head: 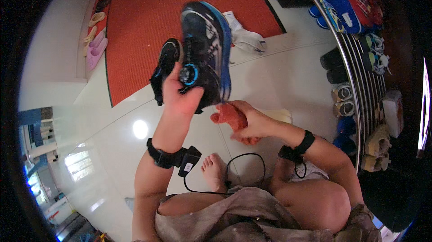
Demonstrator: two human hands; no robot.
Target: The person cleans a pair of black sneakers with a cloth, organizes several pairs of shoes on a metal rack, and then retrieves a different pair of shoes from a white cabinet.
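My left hand (180, 98) grips a black sneaker with a blue sole edge (207, 46) near its heel, around a blue-ringed dial. The shoe is raised with its toe pointing away from me. Bunched in my right hand (258, 118) is an orange-red cloth (231, 118), close to the sneaker's heel. Whether the cloth touches the shoe, I cannot tell. A second black shoe (167, 59) is partly hidden behind my left hand and the raised sneaker.
A red ribbed mat (145, 22) covers the far floor. White socks (248, 39) lie at its edge. Behind my right forearm is a pale yellow item (278, 115). A metal shoe rack (352, 96) with several shoes stands right; pink slippers (96, 49) lie left. A black cable (248, 154) loops above my feet.
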